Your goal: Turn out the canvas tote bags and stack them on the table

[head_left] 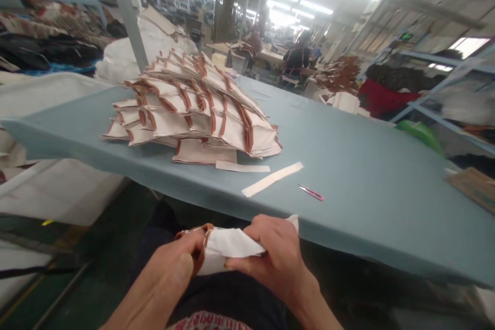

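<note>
Both my hands grip one crumpled white cloth piece with brown trim (228, 248), held over my lap just below the near edge of the grey-blue table (348, 165). My left hand (174, 268) is closed on its brown-trimmed left end. My right hand (276, 258) is closed on its right side, fingers curled over the white cloth. On the table beyond lies a fanned heap of similar cream pieces with brown straps (193, 108).
Two loose cream strips (273, 179) and a small pink clipper (310, 192) lie on the table near my hands. White sacks stand at the left, shelving racks on both sides. A person works at a far table (296, 59).
</note>
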`<state>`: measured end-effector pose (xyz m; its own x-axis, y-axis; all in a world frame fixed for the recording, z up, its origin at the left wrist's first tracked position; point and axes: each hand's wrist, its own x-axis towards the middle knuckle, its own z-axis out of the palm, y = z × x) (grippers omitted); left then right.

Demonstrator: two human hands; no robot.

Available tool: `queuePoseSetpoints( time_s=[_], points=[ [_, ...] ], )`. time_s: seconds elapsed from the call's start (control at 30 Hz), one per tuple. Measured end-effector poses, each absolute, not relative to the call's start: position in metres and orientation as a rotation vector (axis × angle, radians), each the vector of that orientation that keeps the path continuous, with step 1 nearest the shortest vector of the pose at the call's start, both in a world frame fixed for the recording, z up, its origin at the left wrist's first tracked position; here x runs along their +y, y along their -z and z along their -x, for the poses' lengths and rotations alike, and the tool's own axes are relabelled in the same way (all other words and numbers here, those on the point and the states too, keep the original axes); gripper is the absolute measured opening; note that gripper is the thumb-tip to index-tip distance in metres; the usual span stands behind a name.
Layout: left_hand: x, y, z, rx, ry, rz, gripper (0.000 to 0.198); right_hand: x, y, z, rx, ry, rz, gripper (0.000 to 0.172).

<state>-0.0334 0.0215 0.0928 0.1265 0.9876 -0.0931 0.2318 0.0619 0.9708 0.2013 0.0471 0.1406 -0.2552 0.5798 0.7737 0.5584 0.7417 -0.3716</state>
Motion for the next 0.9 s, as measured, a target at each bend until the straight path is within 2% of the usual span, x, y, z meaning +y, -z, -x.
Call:
queuePoseSetpoints(
  time_s=[0.1, 0.27, 0.37, 0.5, 0.7, 0.77, 0.9],
  points=[
    [0.033, -0.093, 0.022, 1.245, -0.805, -1.124, 0.079, 0.044, -0.133, -0.198, -1.968, 0.088, 0.914, 0.066],
    [0.025, -0.109, 0.016, 1.302, -0.808, -0.844, 0.065, 0.039, -0.121, -0.193, -2.033, 0.194, 0.944, 0.065],
    [0.021, -0.115, 0.021, 1.255, -0.748, -1.093, 0.065, 0.037, -0.115, -0.19, -2.053, 0.174, 0.951, 0.063],
    [0.022, -0.113, 0.025, 1.221, -0.804, -1.599, 0.054, 0.03, -0.112, -0.183, -2.052, 0.117, 0.956, 0.06],
    [0.021, -0.11, 0.029, 1.395, -1.15, -2.153, 0.039, 0.005, -0.093, -0.16, -1.921, 0.001, 1.033, 0.036],
    [0.015, -0.103, 0.034, 1.346, -1.214, -2.224, 0.037, -0.007, -0.081, -0.158, -1.877, -0.129, 0.999, 0.038],
    [-0.017, -0.084, 0.041, 1.099, -1.327, -2.355, 0.042, -0.032, -0.066, -0.172, -1.815, -0.45, 0.995, 0.053]
  ],
)
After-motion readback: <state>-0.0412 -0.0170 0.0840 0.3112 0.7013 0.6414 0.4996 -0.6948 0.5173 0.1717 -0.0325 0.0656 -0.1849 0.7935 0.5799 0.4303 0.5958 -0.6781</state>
